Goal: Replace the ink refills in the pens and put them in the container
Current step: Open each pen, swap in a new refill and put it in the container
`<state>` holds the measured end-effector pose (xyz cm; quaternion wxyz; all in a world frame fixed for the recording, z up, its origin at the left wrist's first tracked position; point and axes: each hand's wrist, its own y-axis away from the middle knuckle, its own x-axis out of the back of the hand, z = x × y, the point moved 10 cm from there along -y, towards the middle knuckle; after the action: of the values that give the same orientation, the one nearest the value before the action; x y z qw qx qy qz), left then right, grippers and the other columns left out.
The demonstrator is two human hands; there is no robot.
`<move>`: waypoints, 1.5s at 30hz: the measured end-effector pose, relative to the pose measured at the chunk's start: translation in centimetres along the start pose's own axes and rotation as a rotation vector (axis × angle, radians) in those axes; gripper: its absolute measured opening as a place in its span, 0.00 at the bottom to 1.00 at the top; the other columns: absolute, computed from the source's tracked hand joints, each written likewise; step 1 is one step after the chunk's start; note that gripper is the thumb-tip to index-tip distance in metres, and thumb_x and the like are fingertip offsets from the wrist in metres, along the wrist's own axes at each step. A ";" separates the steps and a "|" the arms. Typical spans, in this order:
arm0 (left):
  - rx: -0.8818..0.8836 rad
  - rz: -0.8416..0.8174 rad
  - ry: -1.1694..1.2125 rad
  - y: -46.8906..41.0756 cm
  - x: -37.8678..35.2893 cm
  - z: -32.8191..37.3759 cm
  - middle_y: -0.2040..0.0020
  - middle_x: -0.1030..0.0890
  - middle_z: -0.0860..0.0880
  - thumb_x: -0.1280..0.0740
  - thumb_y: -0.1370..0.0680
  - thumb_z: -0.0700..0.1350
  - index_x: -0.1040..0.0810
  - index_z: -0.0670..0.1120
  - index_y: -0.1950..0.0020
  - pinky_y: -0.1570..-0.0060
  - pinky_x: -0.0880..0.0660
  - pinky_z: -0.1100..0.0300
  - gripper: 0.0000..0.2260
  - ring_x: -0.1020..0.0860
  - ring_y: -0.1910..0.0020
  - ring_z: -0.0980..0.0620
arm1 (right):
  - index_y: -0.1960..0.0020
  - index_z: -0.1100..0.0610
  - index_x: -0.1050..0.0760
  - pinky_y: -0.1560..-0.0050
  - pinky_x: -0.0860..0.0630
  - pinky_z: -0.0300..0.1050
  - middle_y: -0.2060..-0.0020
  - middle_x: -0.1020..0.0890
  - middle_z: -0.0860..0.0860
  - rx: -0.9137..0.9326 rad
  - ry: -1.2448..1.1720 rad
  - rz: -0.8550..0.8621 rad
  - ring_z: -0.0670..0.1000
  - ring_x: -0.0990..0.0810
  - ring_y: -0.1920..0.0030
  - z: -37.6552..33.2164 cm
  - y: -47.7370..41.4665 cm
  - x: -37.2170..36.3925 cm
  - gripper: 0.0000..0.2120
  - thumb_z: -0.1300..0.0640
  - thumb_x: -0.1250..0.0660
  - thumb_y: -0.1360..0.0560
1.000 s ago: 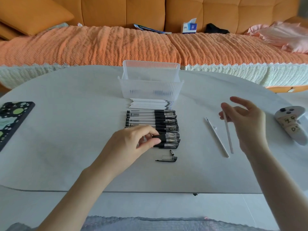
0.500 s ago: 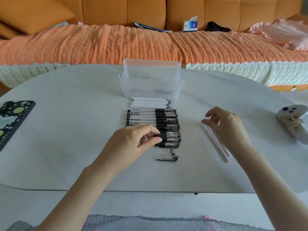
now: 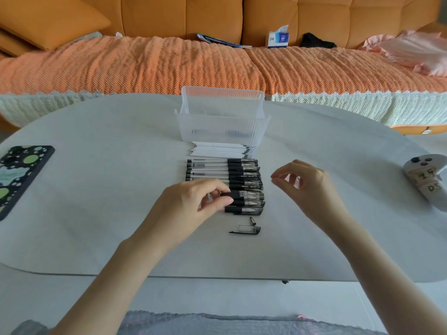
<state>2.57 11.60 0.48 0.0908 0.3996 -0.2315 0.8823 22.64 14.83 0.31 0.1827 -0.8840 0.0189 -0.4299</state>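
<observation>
Orange sofa behind pale counter. Left hand pinching pen in near row, container far behind. Likely light, stiff, slick; best gripped at ribbed black sleeve. Right hand loosely curled, apparently empty.

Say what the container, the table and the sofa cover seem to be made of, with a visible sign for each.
Container: translucent frosted plastic, judging by the ribbed walls through which dark shapes show dimly.
Table: probably stone or a stone-look slab. It is matte pale grey and faintly mottled, but which of the two is unclear.
Sofa cover: woven or knitted orange cloth, with a ridged texture and a pale lace-like hem.
</observation>
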 end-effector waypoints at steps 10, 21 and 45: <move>-0.002 -0.002 0.008 -0.1 0.6 0.0 0.65 0.24 0.65 0.42 0.28 0.63 0.23 0.57 0.54 0.64 0.31 0.71 0.14 0.24 0.62 0.60 | 0.51 0.54 0.19 0.57 0.30 0.40 0.54 0.18 0.49 -0.026 0.150 -0.160 0.46 0.25 0.58 -1.8 -8.5 -5.4 0.07 0.60 0.35 0.25; 0.002 0.009 0.015 0.1 1.3 -0.1 0.65 0.25 0.65 0.40 0.27 0.62 0.22 0.55 0.54 0.62 0.29 0.68 0.13 0.24 0.62 0.59 | 0.55 0.54 0.19 0.56 0.24 0.46 0.54 0.18 0.51 0.013 0.366 -0.321 0.53 0.20 0.55 -1.3 -10.6 -8.1 0.03 0.59 0.31 0.27; 0.011 0.003 -0.002 0.0 1.2 -0.2 0.64 0.23 0.63 0.38 0.27 0.60 0.21 0.55 0.52 0.61 0.26 0.64 0.13 0.24 0.61 0.59 | 0.53 0.54 0.21 0.61 0.35 0.41 0.55 0.18 0.47 0.277 0.508 -0.148 0.51 0.22 0.53 -3.4 -9.2 -6.1 0.07 0.57 0.38 0.23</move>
<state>1.66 11.62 1.27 0.0869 0.4004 -0.2271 0.8835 15.08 23.55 0.78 0.2589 -0.7139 -0.0594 -0.6479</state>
